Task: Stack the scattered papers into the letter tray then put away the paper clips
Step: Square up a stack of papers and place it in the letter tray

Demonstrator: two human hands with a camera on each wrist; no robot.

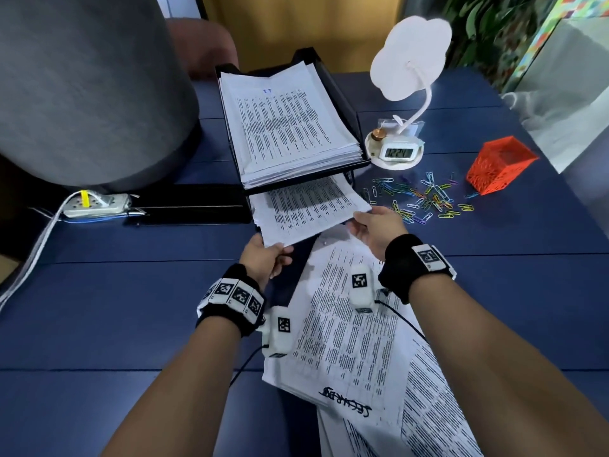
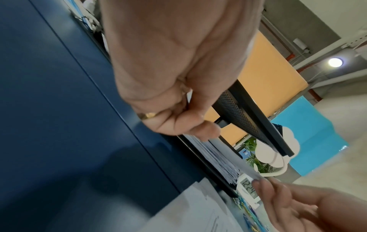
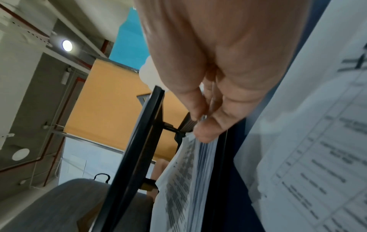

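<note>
The fingers [image 2: 190, 125] of the left hand [image 1: 263, 258] are curled round the near left corner of a sheaf of papers [image 1: 306, 209], thumb on top and the other fingers beneath; a gold ring shows on one finger in the left wrist view. The right hand [image 1: 375, 229] pinches the same sheaf at its near right corner, thumb and fingers [image 3: 206, 133] closed on the paper edges. Between the two hands the sheaf lies partly inside the lower tier of the black letter tray [image 1: 349, 113], its near half sticking out over the tabletop [image 1: 115, 308].

The upper tier of the tray already carries a thick stack of printed sheets [image 1: 283, 127], fanned a little at its near edge. More loose papers [image 1: 356, 341] lie spread on the blue tabletop under and near the forearms, running off the near edge of the head view; one bears a handwritten scrawl.

To the right of the tray, coloured paper clips [image 1: 425, 199] are scattered on the tabletop, just beyond the right hand. An orange mesh holder [image 1: 501, 163] lies tipped on its side at the far right of the clips. Behind the clips stands a white cloud-shaped lamp [image 1: 412, 54] on a round base, with a small digital clock [image 1: 398, 153] on it. At the left a white power strip [image 1: 99, 204] sits by a grey rounded object [image 1: 82, 94].
</note>
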